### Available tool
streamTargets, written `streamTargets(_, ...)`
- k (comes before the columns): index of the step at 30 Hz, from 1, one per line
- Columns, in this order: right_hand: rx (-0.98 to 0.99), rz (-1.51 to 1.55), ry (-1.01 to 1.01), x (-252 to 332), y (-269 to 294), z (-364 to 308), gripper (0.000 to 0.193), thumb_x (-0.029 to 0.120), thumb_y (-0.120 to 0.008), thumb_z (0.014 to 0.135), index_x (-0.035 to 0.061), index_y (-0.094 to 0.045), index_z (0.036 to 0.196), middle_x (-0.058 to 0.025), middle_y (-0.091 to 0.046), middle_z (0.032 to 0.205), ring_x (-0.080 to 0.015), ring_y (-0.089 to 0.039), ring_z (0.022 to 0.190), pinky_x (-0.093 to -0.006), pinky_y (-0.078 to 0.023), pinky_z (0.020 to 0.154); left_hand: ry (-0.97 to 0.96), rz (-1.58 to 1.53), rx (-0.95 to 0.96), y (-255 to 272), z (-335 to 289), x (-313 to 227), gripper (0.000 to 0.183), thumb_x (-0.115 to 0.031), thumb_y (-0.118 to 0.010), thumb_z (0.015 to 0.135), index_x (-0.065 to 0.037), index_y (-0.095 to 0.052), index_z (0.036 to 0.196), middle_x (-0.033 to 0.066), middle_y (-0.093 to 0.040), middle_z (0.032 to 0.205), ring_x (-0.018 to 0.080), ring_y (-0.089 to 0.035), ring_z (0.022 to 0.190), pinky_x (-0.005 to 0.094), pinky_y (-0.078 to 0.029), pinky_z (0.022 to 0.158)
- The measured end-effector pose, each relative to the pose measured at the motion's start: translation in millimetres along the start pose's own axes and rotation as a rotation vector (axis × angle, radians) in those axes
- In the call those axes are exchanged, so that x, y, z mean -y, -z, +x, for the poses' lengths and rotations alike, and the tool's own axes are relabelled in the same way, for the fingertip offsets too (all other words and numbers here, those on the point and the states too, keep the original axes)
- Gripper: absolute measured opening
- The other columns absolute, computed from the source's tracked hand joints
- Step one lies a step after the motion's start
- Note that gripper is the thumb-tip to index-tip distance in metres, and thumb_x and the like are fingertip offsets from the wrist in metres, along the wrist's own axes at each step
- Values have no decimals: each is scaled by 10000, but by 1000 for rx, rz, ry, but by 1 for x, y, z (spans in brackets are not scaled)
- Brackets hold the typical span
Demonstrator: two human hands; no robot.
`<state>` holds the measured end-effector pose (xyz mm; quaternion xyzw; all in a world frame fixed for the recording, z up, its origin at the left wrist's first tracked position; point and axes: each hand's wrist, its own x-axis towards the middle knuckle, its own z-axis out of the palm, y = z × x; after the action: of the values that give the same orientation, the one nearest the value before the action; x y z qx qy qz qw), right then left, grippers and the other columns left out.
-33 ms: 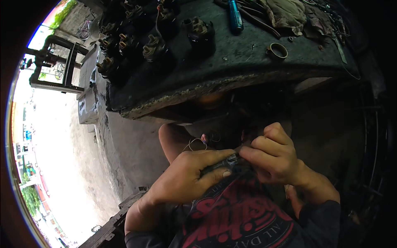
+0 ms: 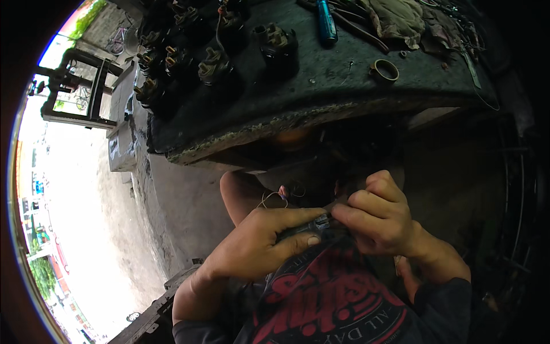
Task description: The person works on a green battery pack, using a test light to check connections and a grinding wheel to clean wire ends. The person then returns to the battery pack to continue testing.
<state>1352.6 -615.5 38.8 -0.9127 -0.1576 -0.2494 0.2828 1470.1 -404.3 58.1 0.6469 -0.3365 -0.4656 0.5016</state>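
Close to my body, my left hand (image 2: 243, 243) is closed around a small dark grey part (image 2: 321, 222) with a metallic end, held between the thumb and the fingers. Most of that part is hidden by the hand. Right beside its end is my right hand (image 2: 378, 215), its fingers curled and thumb and forefinger pressed together. Whatever those fingers pinch is too small or too hidden to name. A thin pale wire (image 2: 269, 196) loops up behind my left hand.
Ahead stands a dark worktable (image 2: 326, 86) with a worn front edge. Several dark round parts with upright prongs (image 2: 213, 67) crowd its left side. A metal ring (image 2: 384, 70), a teal-handled tool (image 2: 326, 26) and a rag (image 2: 395, 20) lie at the right.
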Motion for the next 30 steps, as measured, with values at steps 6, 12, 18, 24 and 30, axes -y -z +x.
streamTargets(6,71,36,-140,-6,2,0,272,50,-750,658,73,-682,921,-8,-518,758,-198,-452,684,-347,-369,644,-50,652,-118,-9,2,-9,390,-167,-713,908,-33,-643,1267,134,-690,912,319,-682,806,399,-558,720)
streamTargets(12,79,41,-123,-4,4,-2,292,38,-737,637,74,-679,920,-11,-514,746,-203,-452,685,-348,-368,643,-63,469,-63,-4,4,-8,411,-174,-715,917,-31,-636,1294,137,-703,978,294,-695,829,369,-566,754)
streamTargets(18,2,-19,-20,-1,0,-2,262,47,-738,633,78,-671,884,-18,-520,744,-212,-459,677,-365,-377,637,35,55,44,6,5,3,471,-129,-737,917,23,-602,1342,88,-709,1026,119,-653,874,271,-528,763)
streamTargets(24,98,123,-307,-4,-3,-1,237,36,-752,652,71,-660,867,-22,-527,759,-222,-473,687,-369,-382,647,-344,913,-281,-16,8,4,472,-114,-767,841,-23,-650,1289,79,-608,807,262,-614,680,360,-529,616)
streamTargets(30,31,-40,-102,-11,-7,-5,187,88,-746,708,104,-692,886,6,-536,795,-185,-472,725,-347,-401,690,-4,329,-79,-2,7,-1,411,-125,-718,906,6,-640,1287,147,-699,974,248,-698,840,339,-552,740)
